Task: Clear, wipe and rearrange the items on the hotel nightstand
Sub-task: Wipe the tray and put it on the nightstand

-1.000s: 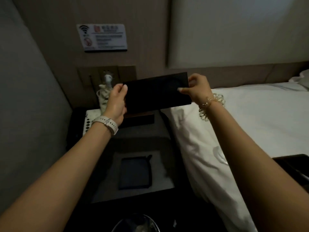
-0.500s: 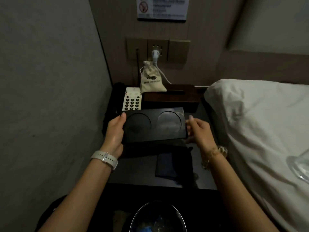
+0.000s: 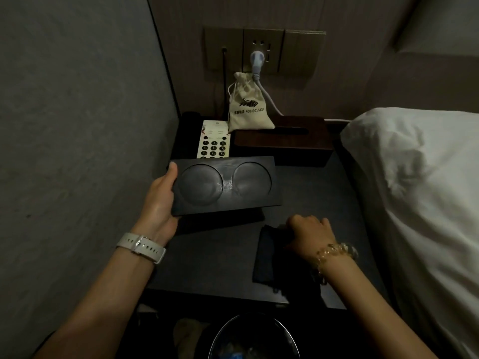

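At the left, the left hand (image 3: 159, 200) holds the black coaster tray (image 3: 225, 186) by its left short end, thumb on the top face at the near-left corner and the fingers hidden beneath; the tray hangs just above the desk (image 3: 215, 257), tilted a little toward the camera, its long axis running left to right across the desk. Two round recesses sit side by side in its top, and pale smears catch the light in the right recess and on the strip between them, so it looks to need wiping. Behind it, at the back of the desk, stand the telephone (image 3: 213, 141) with its pale keypad, the cloth drawstring pouch (image 3: 248, 110) and the dark wooden tissue box (image 3: 282, 141). Further right and nearer the camera, the dark folded cloth (image 3: 267, 255) lies flat on the desk with its long axis running front to back; the right hand (image 3: 308, 231) rests on its far right part, fingers curled down onto it, though whether they have pinched the fabric I cannot tell. The cloth lies directly under the right hand and well apart from the left, so the right is placed to lift it and carry it up and leftward to the tray. The bed (image 3: 414, 190) borders the desk on the right.
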`<state>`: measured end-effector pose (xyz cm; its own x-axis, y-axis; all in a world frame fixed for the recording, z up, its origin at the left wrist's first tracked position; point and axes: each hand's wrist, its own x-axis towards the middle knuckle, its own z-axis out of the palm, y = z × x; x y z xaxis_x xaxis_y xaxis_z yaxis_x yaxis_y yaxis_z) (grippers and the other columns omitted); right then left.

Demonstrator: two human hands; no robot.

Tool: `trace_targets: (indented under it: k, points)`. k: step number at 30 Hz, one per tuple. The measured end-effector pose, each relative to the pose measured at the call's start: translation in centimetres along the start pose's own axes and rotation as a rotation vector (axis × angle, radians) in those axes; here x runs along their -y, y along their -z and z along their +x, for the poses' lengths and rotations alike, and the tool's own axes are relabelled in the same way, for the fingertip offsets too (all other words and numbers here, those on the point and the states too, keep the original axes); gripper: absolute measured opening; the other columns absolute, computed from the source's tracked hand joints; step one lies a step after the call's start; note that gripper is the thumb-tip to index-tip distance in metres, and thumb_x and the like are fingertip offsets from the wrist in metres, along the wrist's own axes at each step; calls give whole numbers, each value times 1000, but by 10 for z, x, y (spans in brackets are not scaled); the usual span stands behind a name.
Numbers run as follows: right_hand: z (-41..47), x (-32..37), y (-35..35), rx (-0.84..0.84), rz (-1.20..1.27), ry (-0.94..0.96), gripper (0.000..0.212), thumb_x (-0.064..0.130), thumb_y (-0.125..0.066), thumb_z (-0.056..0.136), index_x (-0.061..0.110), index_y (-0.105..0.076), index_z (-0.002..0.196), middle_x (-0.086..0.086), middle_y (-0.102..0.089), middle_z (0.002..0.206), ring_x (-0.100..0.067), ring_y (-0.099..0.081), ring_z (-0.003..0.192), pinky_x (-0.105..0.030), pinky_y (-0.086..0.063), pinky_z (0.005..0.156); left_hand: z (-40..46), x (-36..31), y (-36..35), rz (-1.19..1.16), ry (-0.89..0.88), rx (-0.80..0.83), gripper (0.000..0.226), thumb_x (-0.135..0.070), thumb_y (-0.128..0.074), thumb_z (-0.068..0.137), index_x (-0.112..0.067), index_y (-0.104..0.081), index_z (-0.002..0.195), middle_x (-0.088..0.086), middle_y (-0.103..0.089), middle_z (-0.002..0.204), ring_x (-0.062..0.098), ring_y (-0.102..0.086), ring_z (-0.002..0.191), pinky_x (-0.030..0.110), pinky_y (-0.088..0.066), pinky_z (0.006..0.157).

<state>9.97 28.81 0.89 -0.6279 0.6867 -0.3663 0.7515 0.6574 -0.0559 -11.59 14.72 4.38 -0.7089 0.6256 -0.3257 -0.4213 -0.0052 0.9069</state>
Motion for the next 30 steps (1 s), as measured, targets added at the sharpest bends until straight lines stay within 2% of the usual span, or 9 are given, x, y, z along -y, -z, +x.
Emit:
trace_targets:
  k: [3,7,11,14,16,19,21,24,30]
  points:
    - [-4,-1,8,9,207,-17,36,34,-66,82,17,-58,113,-7,-59,115,-26,-58,109,-33,-42,90,3,0,-2,-28,26,-11,42,-44,-41,101,-13,-67,112,6,-74,110,18,-71,101,32,-55,80]
    - [-5,-20,29,-140,612,9,19,19,-71,75,4,-61,69,-7,-63,68,-18,-63,66,-28,-45,56,6,4,-2,-49,51,-25,43,-48,-41,100,-16,-70,104,5,-75,105,17,-72,96,32,-55,77]
    - [-8,-42,41,-421,1095,-22,19,13,-63,88,-2,-59,79,-13,-61,64,-23,-60,59,-32,-44,52,5,7,-2,-72,71,-4,46,-50,-41,99,-15,-70,103,5,-76,103,16,-73,95,30,-57,73]
    - [-12,-34,40,-652,1287,-56,8,15,-59,93,17,-64,88,-2,-68,75,-10,-64,70,-27,-53,64,-2,12,-10,-98,103,34,48,-51,-41,98,-13,-68,107,7,-75,105,18,-72,98,29,-60,73]
    - [-16,-15,36,-734,1191,-22,17,12,-57,95,15,-63,111,12,-65,91,7,-56,82,-9,-46,78,-9,18,-19,-129,149,74,49,-50,-41,98,-11,-65,115,8,-74,110,20,-71,101,30,-61,72]
    - [-15,12,17,-622,972,99,33,13,-51,98,5,-49,130,-12,-53,137,-15,-49,126,-23,-36,107,-19,29,-32,-186,204,136,46,-48,-41,98,-14,-62,120,8,-73,113,20,-71,100,30,-59,66]
    - [-13,27,4,-557,738,143,30,14,-46,100,6,-45,129,-17,-21,158,-26,-13,149,-35,-13,122,-24,34,-37,-228,213,164,46,-48,-41,99,-14,-62,122,8,-73,113,20,-71,100,30,-59,65]
    - [-13,44,-10,-587,573,236,22,14,-42,100,5,-44,120,-19,-2,161,-27,8,150,-43,0,123,-28,40,-41,-264,212,205,48,-48,-38,100,-13,-61,124,10,-71,117,21,-70,104,30,-59,69]
    - [-19,62,-14,-600,500,375,24,10,-45,96,2,-44,118,-22,3,161,-30,12,149,-50,-3,122,-30,42,-41,-259,211,296,57,-50,-33,100,-11,-50,139,10,-61,134,21,-58,124,34,-49,97]
